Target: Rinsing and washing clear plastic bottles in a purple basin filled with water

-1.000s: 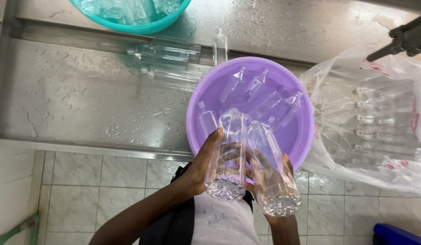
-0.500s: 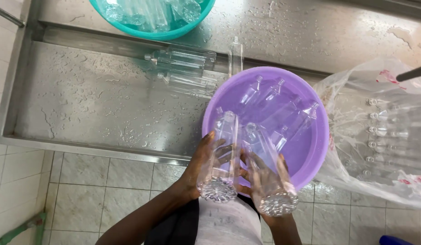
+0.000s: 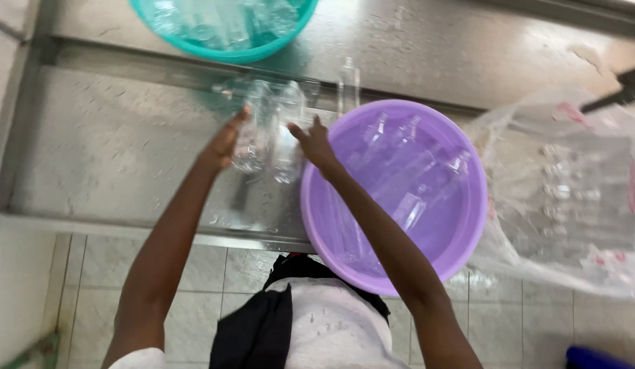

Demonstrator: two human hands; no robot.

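Observation:
My left hand [image 3: 225,141] grips a clear plastic bottle [image 3: 252,130] over the wet steel counter [image 3: 99,137]. Beside it, my right hand [image 3: 313,143] holds a second clear bottle [image 3: 288,137]. Both bottles point away from me, toward other clear bottles lying on the counter [image 3: 228,89] near a teal basin [image 3: 225,41]. A purple basin [image 3: 399,191] with several clear bottles in water sits just right of my right hand.
One bottle [image 3: 347,82] stands upright behind the purple basin. A large clear plastic bag [image 3: 577,184] full of bottles lies at the right. The counter's front edge [image 3: 126,229] runs above a tiled floor. A dark object [image 3: 622,89] pokes in at the far right.
Both hands have carried the two bottles from above the purple basin's near rim leftward and away, out over the steel counter. The view has shifted with them.

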